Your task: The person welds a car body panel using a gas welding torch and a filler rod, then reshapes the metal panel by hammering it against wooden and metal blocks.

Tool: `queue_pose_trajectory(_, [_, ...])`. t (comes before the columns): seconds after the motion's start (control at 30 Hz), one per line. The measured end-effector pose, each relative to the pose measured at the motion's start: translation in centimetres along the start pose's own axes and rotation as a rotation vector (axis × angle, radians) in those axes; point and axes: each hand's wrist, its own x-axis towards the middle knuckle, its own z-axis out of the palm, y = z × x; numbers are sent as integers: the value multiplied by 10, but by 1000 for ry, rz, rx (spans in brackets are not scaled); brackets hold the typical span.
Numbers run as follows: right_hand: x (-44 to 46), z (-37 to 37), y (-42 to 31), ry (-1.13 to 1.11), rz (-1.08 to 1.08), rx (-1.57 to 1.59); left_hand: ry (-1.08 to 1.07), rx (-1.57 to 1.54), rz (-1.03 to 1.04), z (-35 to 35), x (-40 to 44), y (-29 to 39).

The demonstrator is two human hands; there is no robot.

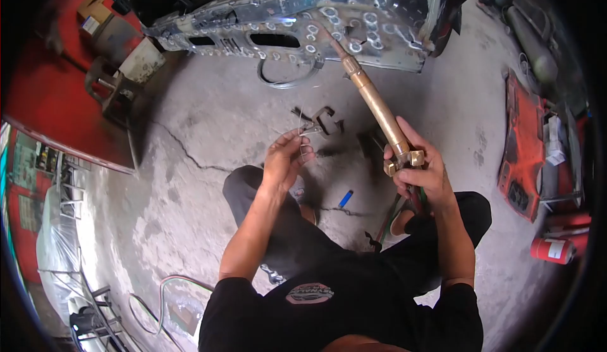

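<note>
My right hand (422, 170) is wrapped round the lower end of a brass gas welding torch (378, 107), by its valve knobs. The torch slants up and left, its tip close to a bare metal car body panel (348, 17) with many round weld marks. A small bluish glow shows on the panel left of the tip. My left hand (288, 156) pinches a thin metal wire (300, 121), its fingers closed. Past that hand, a locking C-clamp (326, 122) lies on the floor. Between my legs lies a blue lighter (346, 198).
A wire coil (284, 85) rests on the floor under the panel's edge. Hoses (165, 282) run over the concrete at lower left. A red panel (521, 150) and a red can (551, 250) are on the right. A large red surface (57, 93) stands at the left.
</note>
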Motion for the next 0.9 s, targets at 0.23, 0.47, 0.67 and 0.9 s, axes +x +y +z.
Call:
queue_pose_trajectory(0.23, [0, -1, 10, 28, 59, -106, -52, 44, -177, -5, -17, -36])
queue_pose_trajectory(0.47, [9, 14, -41, 65, -194, -115, 110, 71, 371, 8, -4, 48])
queue_pose_trajectory(0.67, [7, 12, -37, 137, -314, -250, 76, 261, 786, 59, 24, 123])
queue_pose_trajectory(0.9, [7, 6, -45, 225, -283, -387, 27, 309, 926, 106, 41, 166])
